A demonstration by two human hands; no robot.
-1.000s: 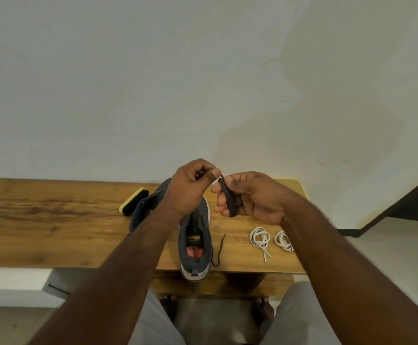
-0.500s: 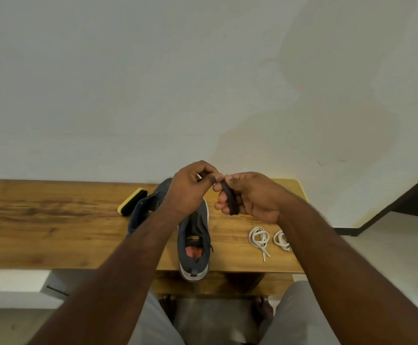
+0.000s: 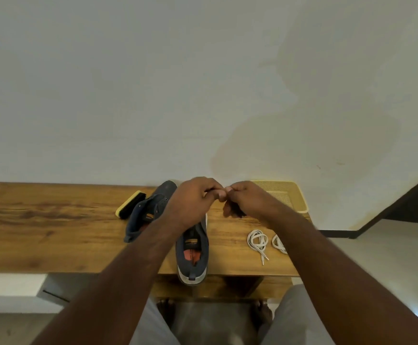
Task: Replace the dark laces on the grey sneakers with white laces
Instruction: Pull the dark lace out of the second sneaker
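Two grey sneakers stand on the wooden table (image 3: 41, 235). The near sneaker (image 3: 193, 255) points away from me with its heel at the table's front edge; the far sneaker (image 3: 150, 210) lies angled to its left. Above them my left hand (image 3: 193, 202) and my right hand (image 3: 245, 200) meet fingertip to fingertip. A bundled dark lace (image 3: 235, 210) sits in my right hand's curled fingers, and my left hand pinches its end. Two coiled white laces, one (image 3: 257, 241) and another (image 3: 279, 244), lie on the table to the right, the second partly hidden by my right forearm.
A yellow-backed shoe brush (image 3: 128, 204) lies left of the far sneaker. A woven yellow tray (image 3: 292, 197) sits at the table's back right corner against the white wall. The table's long left stretch is bare wood.
The dangling dark lace end has been gathered up off the table. My hands have drawn together, and the bundle has sunk into my right palm.
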